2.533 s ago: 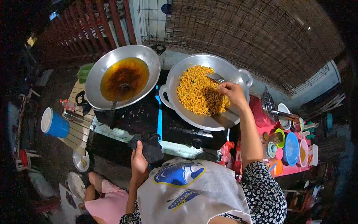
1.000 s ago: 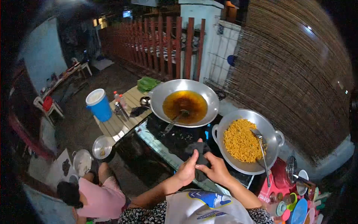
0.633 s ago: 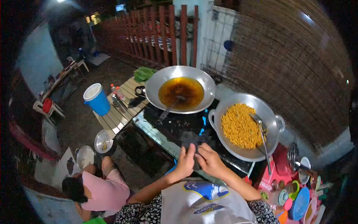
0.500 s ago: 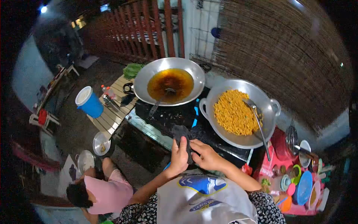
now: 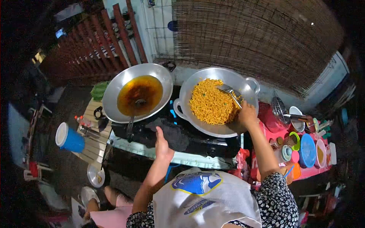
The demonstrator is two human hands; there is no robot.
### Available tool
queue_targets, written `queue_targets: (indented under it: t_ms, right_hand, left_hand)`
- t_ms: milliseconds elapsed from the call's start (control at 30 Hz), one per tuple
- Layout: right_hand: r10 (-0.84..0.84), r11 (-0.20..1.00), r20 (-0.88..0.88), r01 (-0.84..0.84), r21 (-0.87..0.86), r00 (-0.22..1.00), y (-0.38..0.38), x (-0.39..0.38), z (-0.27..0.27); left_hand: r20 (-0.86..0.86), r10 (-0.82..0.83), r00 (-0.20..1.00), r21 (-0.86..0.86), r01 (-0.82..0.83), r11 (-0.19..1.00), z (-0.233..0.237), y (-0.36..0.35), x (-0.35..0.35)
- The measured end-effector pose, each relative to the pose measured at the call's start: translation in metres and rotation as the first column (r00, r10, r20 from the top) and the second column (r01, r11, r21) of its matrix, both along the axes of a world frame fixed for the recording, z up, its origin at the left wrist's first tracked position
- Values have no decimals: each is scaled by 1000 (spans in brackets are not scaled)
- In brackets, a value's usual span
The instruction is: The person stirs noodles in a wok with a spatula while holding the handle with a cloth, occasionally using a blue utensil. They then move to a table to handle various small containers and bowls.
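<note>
My right hand (image 5: 249,115) is closed round the handle of a metal spatula (image 5: 236,99), whose blade rests on yellow noodles (image 5: 211,102) in the right wok (image 5: 186,89). My left hand (image 5: 163,148) is held up with fingers apart and holds nothing, near the front of the black stove (image 5: 197,142). A dark cloth (image 5: 171,135) lies on the stove just beyond it. The left wok (image 5: 110,93) contains brown-orange oil (image 5: 140,95) with a ladle (image 5: 131,123) dipping in.
Left of the stove, a slatted table (image 5: 93,140) bears bottles, beside a blue bucket (image 5: 72,140). On the right, a pink-covered table (image 5: 308,173) holds bowls, jars and a wire strainer (image 5: 278,108). A person in pink (image 5: 114,214) is low at the left.
My hands have parted; the dark cloth they held now lies on the stove. My right hand has moved right and taken the spatula. The view has turned right.
</note>
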State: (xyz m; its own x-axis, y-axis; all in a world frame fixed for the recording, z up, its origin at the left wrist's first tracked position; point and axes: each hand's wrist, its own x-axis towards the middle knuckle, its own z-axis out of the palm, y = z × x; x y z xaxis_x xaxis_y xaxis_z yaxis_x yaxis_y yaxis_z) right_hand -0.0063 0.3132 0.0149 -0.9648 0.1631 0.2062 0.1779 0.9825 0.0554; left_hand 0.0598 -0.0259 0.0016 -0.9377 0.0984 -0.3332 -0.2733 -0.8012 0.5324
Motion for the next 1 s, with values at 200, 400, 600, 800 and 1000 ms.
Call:
queue_targets:
  t_ms: [200,400,600,800,1000]
  right_hand:
    - [13,1000,-103,-11,17,995,6,-1,52]
    - [233,873,-75,-174,455,970,27,3,132]
    - [-85,813,301,-108,572,950,42,-15,159]
    - [155,972,150,-124,-200,976,30,-43,31]
    - [-18,945,180,75,-318,984,22,-22,69]
  left_hand:
    - [51,-20,998,-103,26,994,11,26,-51]
    - [79,64,995,-310,-36,950,7,53,-74]
    - [27,177,984,-376,-154,914,14,62,-65]
    - [84,199,976,-426,-145,893,8,64,-69]
    - [83,198,977,-463,-139,876,28,62,-70]
